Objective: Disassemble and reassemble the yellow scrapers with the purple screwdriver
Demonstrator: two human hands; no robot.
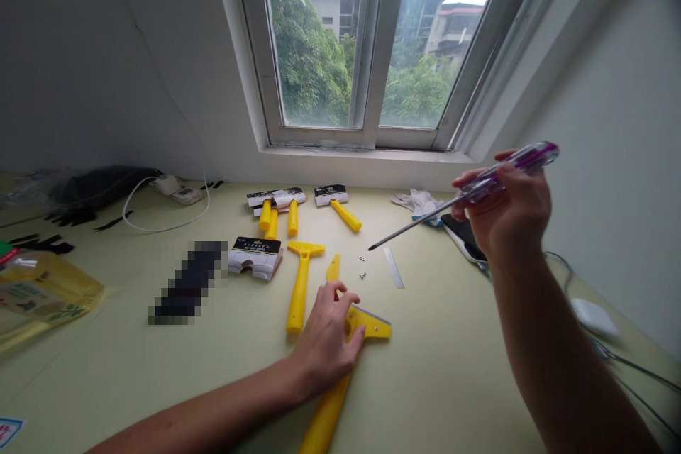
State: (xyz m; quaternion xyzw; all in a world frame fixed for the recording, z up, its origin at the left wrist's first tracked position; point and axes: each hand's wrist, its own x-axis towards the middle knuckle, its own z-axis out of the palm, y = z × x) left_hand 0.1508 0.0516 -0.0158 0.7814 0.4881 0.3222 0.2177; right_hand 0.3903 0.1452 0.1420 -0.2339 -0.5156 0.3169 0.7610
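My right hand [511,209] is raised at the right, closed around the clear and purple handle of a screwdriver [412,225]. Its long shaft points down and left, the tip above the table. With thumb and fingers, my left hand [330,340] grips the head of a yellow scraper [325,415], whose handle runs toward me. A thin blade edge and a screw show on that head. Just beyond my fingers lies a small yellow plate [333,267]. Near it are several small screws [362,275] and a loose metal blade [394,268]. Left of my hand rests another yellow scraper body [299,291].
Several packaged yellow scrapers [292,218] lie toward the window, beside an opened card sleeve [255,257]. White gloves [418,201] and a dark device [462,236] sit at the back right. A yellow bag [47,294] is at the left; cables [628,362] run at the right.
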